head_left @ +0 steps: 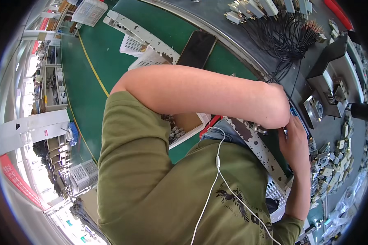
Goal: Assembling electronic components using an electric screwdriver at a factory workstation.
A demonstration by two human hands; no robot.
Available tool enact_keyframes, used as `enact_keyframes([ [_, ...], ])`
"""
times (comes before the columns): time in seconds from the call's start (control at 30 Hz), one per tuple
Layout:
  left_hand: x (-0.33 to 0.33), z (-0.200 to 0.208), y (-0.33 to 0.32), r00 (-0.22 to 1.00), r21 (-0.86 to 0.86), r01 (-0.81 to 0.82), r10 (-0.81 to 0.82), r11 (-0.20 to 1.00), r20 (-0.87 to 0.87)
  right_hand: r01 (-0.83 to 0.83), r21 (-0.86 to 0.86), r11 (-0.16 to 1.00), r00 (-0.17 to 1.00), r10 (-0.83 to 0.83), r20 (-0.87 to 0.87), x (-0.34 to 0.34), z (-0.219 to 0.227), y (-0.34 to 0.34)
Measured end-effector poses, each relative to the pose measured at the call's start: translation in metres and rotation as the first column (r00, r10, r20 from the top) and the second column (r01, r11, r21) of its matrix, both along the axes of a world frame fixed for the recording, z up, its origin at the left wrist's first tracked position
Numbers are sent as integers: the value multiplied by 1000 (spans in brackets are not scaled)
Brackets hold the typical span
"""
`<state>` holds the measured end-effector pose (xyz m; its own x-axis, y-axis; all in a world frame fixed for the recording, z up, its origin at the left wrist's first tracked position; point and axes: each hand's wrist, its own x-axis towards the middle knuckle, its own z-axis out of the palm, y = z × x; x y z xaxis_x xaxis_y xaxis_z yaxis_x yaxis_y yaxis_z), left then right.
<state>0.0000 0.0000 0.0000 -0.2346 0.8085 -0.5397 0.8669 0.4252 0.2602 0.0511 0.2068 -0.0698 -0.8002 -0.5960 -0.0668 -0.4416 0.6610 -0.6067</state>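
Observation:
My left arm crosses the picture, and my left hand (pixel 276 105) is bent down at the edge of the grey workbench, its fingers hidden behind its own back and wrist. Just below it, my right hand (pixel 295 143) reaches up with thumb and fingers curled in toward the left hand. Whatever lies between the two hands is too covered to make out. A small bit of blue (pixel 293 111) shows beside the fingertips. To the right of the hands, a metal fixture with a round part (pixel 313 108) rests on the bench.
A bundle of black cables (pixel 288 38) with metal ends lies at the far bench side. Many small metal-and-plastic parts (pixel 329 171) are heaped at right, near an angled metal stand (pixel 335 77). A dark phone (pixel 197 49) and white baskets (pixel 149 57) sit left of the bench.

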Motion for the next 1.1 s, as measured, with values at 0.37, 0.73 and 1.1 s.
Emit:
enact_keyframes([
  [0.37, -1, -3, -55, 972, 286, -214, 233, 934, -34, -14, -152, 988, 999, 21, 49, -2, -4, -10],
  [0.73, -31, -18, 2, 910, 797, -74, 367, 599, -191, 558, -632, 538, 814, -207, 543, 4, 41, 34],
  [1.1, -63, -38, 41, 984, 805, -34, 162, 592, -77, 690, -529, 493, 609, -1, 793, -3, 34, 76],
])
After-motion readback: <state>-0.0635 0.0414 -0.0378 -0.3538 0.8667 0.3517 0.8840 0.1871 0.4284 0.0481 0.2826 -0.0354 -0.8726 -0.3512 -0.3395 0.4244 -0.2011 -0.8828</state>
